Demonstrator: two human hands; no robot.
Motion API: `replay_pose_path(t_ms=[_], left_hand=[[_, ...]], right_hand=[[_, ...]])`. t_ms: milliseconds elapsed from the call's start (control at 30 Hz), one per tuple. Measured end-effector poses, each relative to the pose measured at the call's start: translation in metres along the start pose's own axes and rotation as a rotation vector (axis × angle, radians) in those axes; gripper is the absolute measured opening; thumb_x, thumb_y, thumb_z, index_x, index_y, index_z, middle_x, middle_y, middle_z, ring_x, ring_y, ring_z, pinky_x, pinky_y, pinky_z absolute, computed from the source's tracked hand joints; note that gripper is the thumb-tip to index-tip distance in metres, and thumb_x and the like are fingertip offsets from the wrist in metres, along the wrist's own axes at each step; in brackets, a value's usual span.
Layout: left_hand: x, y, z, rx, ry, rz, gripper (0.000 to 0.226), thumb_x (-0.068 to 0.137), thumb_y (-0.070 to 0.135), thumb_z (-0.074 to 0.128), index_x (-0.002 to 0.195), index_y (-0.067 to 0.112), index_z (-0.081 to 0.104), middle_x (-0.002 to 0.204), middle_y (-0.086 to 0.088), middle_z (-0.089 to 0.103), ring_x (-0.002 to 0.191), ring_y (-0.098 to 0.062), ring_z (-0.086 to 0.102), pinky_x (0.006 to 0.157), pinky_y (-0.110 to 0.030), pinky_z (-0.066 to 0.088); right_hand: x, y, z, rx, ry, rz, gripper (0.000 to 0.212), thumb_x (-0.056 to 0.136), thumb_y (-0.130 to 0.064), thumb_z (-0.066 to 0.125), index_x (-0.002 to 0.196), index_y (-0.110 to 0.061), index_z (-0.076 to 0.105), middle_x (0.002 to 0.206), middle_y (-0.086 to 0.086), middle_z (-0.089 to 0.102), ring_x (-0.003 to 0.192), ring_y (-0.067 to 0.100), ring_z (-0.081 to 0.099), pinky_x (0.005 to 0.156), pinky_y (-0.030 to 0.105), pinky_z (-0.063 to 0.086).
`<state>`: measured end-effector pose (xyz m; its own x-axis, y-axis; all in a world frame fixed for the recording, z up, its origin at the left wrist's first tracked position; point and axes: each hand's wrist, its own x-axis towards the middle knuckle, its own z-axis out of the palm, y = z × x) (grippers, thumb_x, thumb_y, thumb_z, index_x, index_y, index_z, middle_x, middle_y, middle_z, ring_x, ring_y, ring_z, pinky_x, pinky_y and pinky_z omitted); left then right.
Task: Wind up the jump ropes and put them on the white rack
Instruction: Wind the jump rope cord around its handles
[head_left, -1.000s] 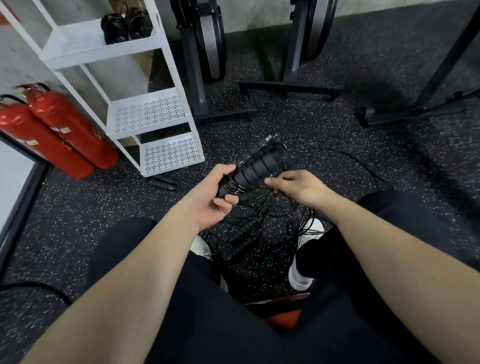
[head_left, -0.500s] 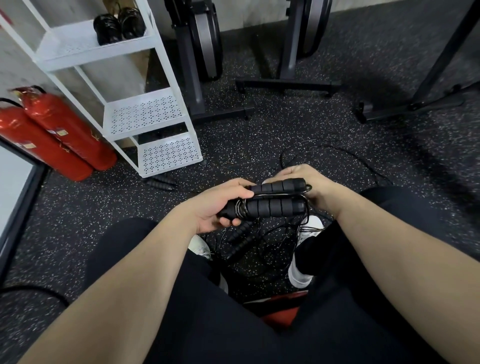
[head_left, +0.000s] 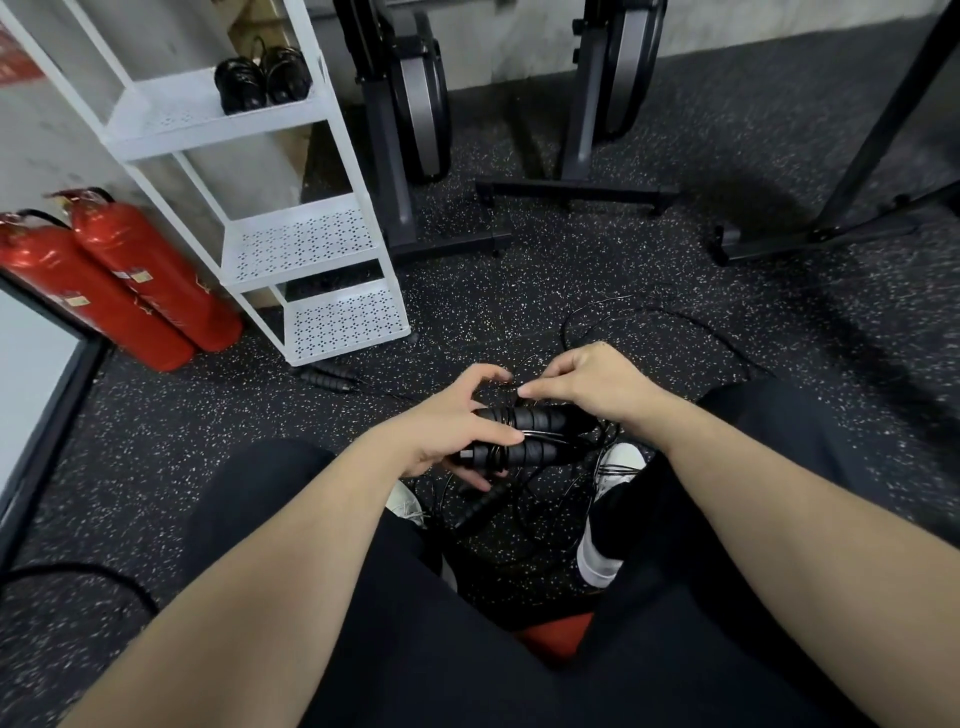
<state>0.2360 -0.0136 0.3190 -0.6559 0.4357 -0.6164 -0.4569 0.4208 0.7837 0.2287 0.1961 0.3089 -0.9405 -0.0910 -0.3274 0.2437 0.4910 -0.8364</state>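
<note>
My left hand grips a jump rope's two black foam handles, held side by side with thin black cord wound around them. My right hand pinches the cord just above the handles. Below them a tangle of loose black cord and another handle lie on the floor between my feet. The white rack stands at the upper left, with two wound ropes on its top shelf. One more handle pair lies on the floor by the rack's foot.
Two red fire extinguishers lean left of the rack. Black exercise-machine frames stand behind on the speckled rubber floor. A cable curves at the lower left. A red seat shows beneath my legs.
The handles swung from pointing up-right to lying level and came lower toward my lap. My right hand moved off the handles' end to pinch the cord above them.
</note>
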Motion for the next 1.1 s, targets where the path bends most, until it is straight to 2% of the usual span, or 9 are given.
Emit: replay_pose_path(t_ms=[133, 200, 267, 333, 433, 533, 633, 833, 1100], left_hand=[[0.006, -0.004, 0.007, 0.064, 0.079, -0.001, 0.051, 0.099, 0.015, 0.067, 0.145, 0.034, 0.054, 0.117, -0.010, 0.070, 0.086, -0.033, 0.077, 0.068, -0.046, 0.065], [0.009, -0.008, 0.010, 0.067, 0.160, 0.024, 0.050, 0.100, 0.016, 0.065, 0.145, 0.034, 0.054, 0.116, -0.009, 0.069, 0.082, -0.030, 0.075, 0.068, -0.046, 0.065], [0.010, -0.012, 0.012, 0.070, 0.245, 0.065, 0.049, 0.101, 0.016, 0.064, 0.145, 0.035, 0.054, 0.118, -0.009, 0.067, 0.083, -0.029, 0.074, 0.068, -0.047, 0.065], [0.011, -0.014, 0.010, 0.049, 0.323, 0.097, 0.048, 0.100, 0.016, 0.065, 0.143, 0.035, 0.057, 0.127, -0.006, 0.062, 0.093, -0.030, 0.073, 0.067, -0.046, 0.065], [0.012, -0.016, 0.009, -0.014, 0.388, 0.146, 0.046, 0.097, 0.016, 0.068, 0.138, 0.036, 0.060, 0.131, -0.001, 0.056, 0.104, -0.028, 0.068, 0.066, -0.044, 0.066], [0.014, -0.017, 0.013, -0.046, 0.412, 0.173, 0.041, 0.097, 0.016, 0.068, 0.130, 0.038, 0.062, 0.124, 0.001, 0.058, 0.101, -0.023, 0.067, 0.068, -0.043, 0.066], [0.015, -0.020, 0.015, -0.091, 0.422, 0.149, 0.033, 0.097, 0.016, 0.068, 0.123, 0.035, 0.060, 0.122, 0.002, 0.059, 0.102, -0.022, 0.068, 0.069, -0.045, 0.065], [0.016, -0.016, 0.013, -0.412, 0.404, 0.116, 0.025, 0.095, 0.011, 0.070, 0.113, 0.028, 0.065, 0.120, -0.009, 0.068, 0.103, -0.032, 0.073, 0.070, -0.049, 0.064], [0.013, -0.011, 0.010, -0.723, 0.371, 0.096, 0.035, 0.096, 0.004, 0.067, 0.125, 0.021, 0.059, 0.111, -0.019, 0.071, 0.093, -0.033, 0.073, 0.073, -0.047, 0.064]], right_hand=[[-0.002, 0.000, 0.007, -0.119, 0.017, -0.064, 0.020, 0.084, -0.041, 0.080, 0.076, -0.023, 0.078, 0.056, -0.015, 0.066, 0.047, -0.003, 0.053, 0.050, 0.016, 0.043], [-0.002, 0.003, 0.013, -0.226, 0.003, -0.102, 0.018, 0.093, -0.042, 0.070, 0.087, -0.027, 0.079, 0.071, -0.016, 0.072, 0.064, 0.000, 0.063, 0.064, 0.024, 0.054], [-0.004, 0.004, 0.018, -0.278, -0.031, -0.143, 0.020, 0.100, -0.038, 0.060, 0.109, -0.030, 0.075, 0.099, -0.014, 0.074, 0.089, 0.007, 0.067, 0.084, 0.028, 0.054], [-0.006, 0.003, 0.020, -0.200, -0.056, -0.135, 0.024, 0.104, -0.033, 0.053, 0.126, -0.029, 0.064, 0.105, -0.013, 0.068, 0.089, 0.004, 0.062, 0.077, 0.018, 0.046], [-0.005, -0.004, 0.021, -0.164, 0.001, -0.017, 0.023, 0.106, -0.042, 0.044, 0.116, -0.025, 0.057, 0.082, -0.009, 0.059, 0.066, 0.005, 0.053, 0.059, 0.023, 0.037], [-0.005, -0.005, 0.022, -0.207, -0.051, 0.069, 0.046, 0.107, -0.050, 0.037, 0.088, -0.021, 0.067, 0.063, -0.005, 0.052, 0.056, 0.011, 0.049, 0.057, 0.028, 0.037], [-0.008, -0.005, 0.028, -0.106, -0.103, 0.092, 0.047, 0.105, -0.052, 0.041, 0.077, -0.023, 0.066, 0.057, -0.009, 0.049, 0.052, 0.011, 0.044, 0.057, 0.027, 0.037], [-0.008, -0.003, 0.034, 0.088, -0.161, 0.025, 0.037, 0.103, -0.050, 0.049, 0.081, -0.024, 0.062, 0.076, -0.006, 0.056, 0.058, 0.009, 0.047, 0.051, 0.021, 0.038], [-0.008, -0.007, 0.038, 0.043, -0.205, 0.103, 0.032, 0.107, -0.046, 0.038, 0.099, -0.023, 0.059, 0.065, -0.010, 0.048, 0.057, 0.008, 0.040, 0.055, 0.023, 0.034]])
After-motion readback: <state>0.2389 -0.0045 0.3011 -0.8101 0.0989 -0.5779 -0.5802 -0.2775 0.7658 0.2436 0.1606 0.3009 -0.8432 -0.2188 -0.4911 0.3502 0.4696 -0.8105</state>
